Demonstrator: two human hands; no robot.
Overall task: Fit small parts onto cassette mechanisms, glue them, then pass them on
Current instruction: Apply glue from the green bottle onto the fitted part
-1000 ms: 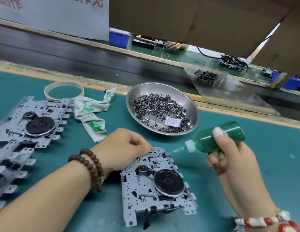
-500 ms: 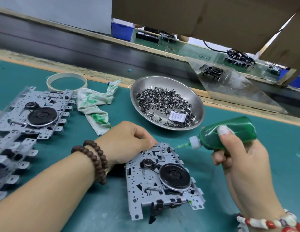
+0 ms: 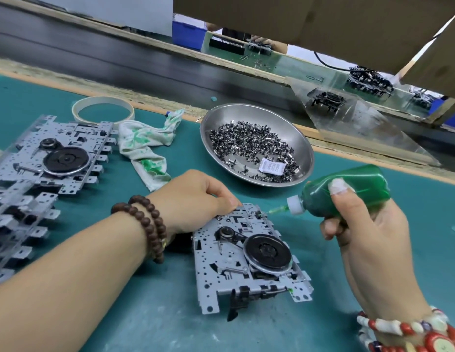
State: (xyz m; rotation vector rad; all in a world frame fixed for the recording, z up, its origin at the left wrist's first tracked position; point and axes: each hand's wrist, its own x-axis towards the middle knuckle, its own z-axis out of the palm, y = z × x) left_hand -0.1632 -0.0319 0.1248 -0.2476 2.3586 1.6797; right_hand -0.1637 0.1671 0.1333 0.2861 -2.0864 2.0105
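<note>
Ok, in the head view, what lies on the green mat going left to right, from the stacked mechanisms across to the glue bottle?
Stack of cassette mechanisms → green-stained rag → left hand steadying the cassette mechanism being glued → steel bowl of small parts → green glue bottle, gripped by the right hand.

One head-worn wide-angle view looks forward and down, close over the counter (image 3: 373, 288), with the conveyor beyond it.

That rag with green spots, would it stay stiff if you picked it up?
Probably not. The rag lies crumpled and folded on the mat, so it would likely flop and droop. It looks thin, so probably light. Its green stains might feel sticky.
</note>
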